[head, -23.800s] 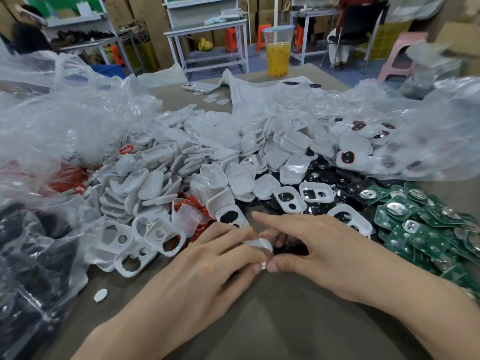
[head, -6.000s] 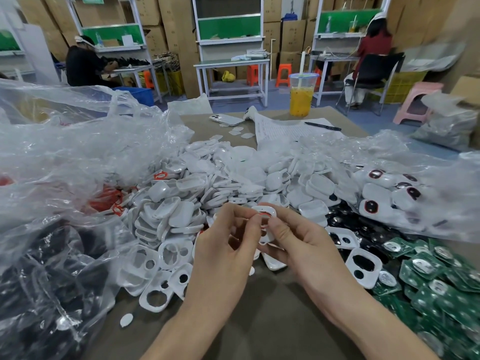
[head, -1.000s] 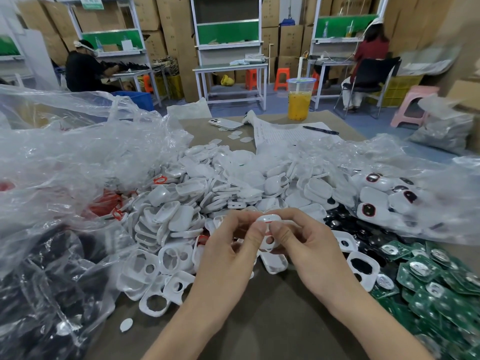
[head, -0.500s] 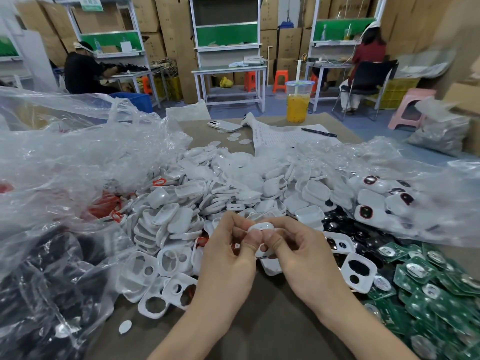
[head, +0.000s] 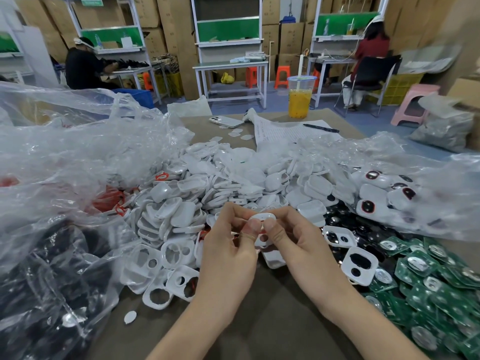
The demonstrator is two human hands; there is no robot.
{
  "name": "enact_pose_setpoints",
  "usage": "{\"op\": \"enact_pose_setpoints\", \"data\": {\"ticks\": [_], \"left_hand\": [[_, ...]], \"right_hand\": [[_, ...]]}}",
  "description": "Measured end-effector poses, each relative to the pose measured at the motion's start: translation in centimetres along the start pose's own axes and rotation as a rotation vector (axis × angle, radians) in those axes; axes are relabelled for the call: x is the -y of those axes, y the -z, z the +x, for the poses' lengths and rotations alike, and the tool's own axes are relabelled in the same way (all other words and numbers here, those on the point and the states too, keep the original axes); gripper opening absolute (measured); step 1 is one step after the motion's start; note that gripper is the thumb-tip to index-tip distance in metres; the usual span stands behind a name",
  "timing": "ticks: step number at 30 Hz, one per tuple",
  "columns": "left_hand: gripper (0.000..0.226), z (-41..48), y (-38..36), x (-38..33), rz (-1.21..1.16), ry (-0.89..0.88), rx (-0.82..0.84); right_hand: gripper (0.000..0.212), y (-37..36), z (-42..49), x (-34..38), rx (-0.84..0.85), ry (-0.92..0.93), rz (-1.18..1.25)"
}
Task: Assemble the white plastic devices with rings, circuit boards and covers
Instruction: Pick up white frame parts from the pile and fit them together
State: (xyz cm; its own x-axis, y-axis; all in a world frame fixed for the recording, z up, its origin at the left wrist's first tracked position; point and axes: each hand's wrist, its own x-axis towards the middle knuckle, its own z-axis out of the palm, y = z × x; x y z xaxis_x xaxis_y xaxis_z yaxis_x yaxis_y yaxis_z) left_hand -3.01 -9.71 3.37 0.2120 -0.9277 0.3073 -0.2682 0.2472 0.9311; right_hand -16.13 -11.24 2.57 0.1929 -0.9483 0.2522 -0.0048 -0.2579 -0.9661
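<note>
Workshop tabletop (head: 272,315) heaped with parts; left hand (head: 228,255) and right hand (head: 301,245) are pinching one white plastic device (head: 262,222) near its front edge.

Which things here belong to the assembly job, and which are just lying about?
Job: white device pinched by left hand and right hand; white cover pile; red rings; green circuit boards.
Lying about: phone; drink cup; pen; paper sheet.

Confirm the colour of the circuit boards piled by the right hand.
The circuit boards are green, dotted with silver; the head view shows them best.
</note>
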Motion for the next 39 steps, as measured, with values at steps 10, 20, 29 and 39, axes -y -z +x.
{"op": "enact_pose_setpoints", "data": {"ticks": [10,20,29,39], "left_hand": [[0.027,0.0,0.3,0.3,0.060,-0.070,0.024],[0.019,0.3,1.3,0.7,0.119,-0.106,-0.002],[0.020,0.4,1.7,1.3,0.283,-0.139,-0.010],[0.023,-1.4,-0.1,0.8,0.695,-0.474,0.368]], "right_hand": [[0.016,-0.3,0.1,0.2,-0.027,0.042,0.002],[0.024,0.4,1.1,0.8,-0.192,-0.127,0.469],[0.033,2.8,1.9,1.6,-0.336,-0.336,1.009],[0.030,3.9,2.2,2.0,-0.538,-0.194,0.732]]}}
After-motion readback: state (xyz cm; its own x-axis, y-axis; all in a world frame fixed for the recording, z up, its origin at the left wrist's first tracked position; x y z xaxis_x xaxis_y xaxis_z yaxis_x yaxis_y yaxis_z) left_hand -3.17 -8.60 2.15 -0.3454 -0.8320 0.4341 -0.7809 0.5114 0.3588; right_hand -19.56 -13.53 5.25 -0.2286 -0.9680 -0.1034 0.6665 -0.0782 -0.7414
